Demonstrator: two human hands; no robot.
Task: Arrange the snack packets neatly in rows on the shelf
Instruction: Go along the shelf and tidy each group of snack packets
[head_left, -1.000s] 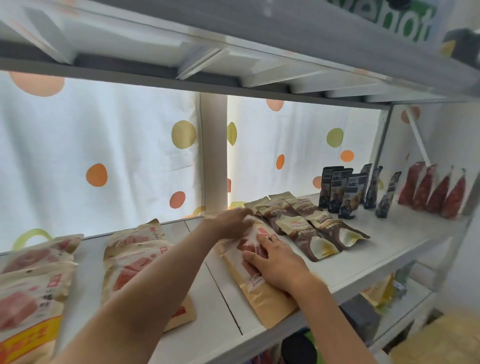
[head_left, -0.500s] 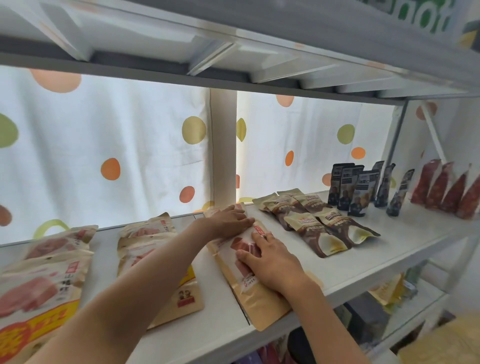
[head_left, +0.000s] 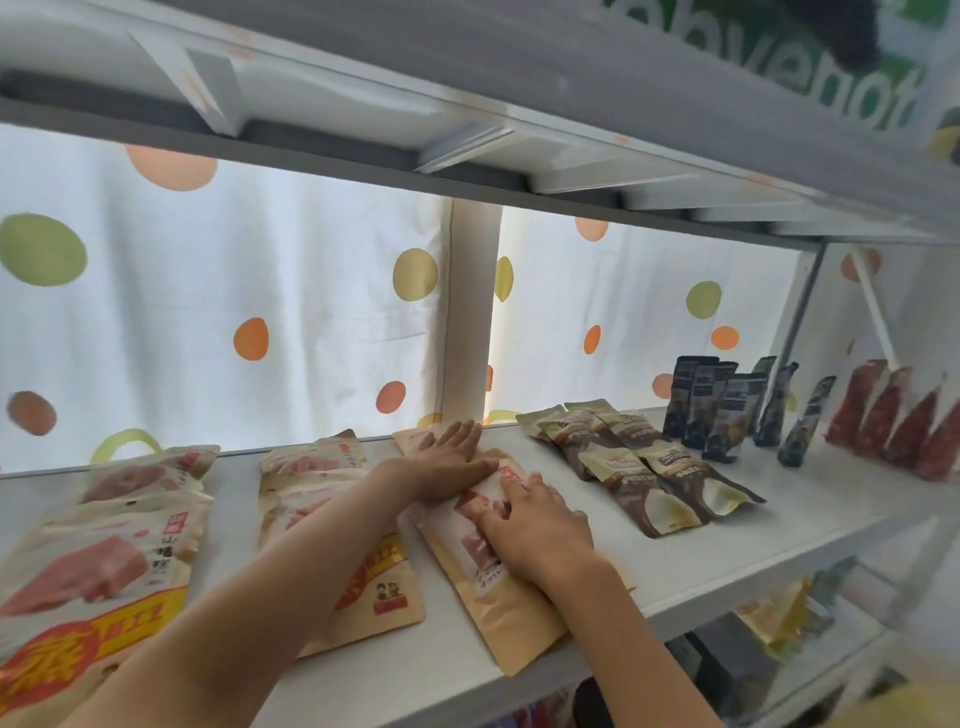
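Tan snack packets with pink pictures lie in rows on the white shelf (head_left: 649, 577). My left hand (head_left: 452, 462) lies flat, fingers together, on the rear packets of the third row. My right hand (head_left: 540, 530) presses flat on the front tan packet (head_left: 498, 613) of that row, whose lower end overhangs the shelf edge. Two more rows of tan packets lie to the left: a middle row (head_left: 332, 499) and a far-left row (head_left: 104, 551).
Brown-and-cream pouches (head_left: 639, 467) lie in overlapping rows to the right. Dark upright pouches (head_left: 727, 410) and red packets (head_left: 893, 421) stand further right. A polka-dot curtain (head_left: 260, 312) hangs behind, an upper shelf (head_left: 519, 104) overhead, and a lower shelf (head_left: 779, 623) holds goods.
Both hands stay on the third row; the left hand has flattened and slid slightly back. The camera has shifted left and down.
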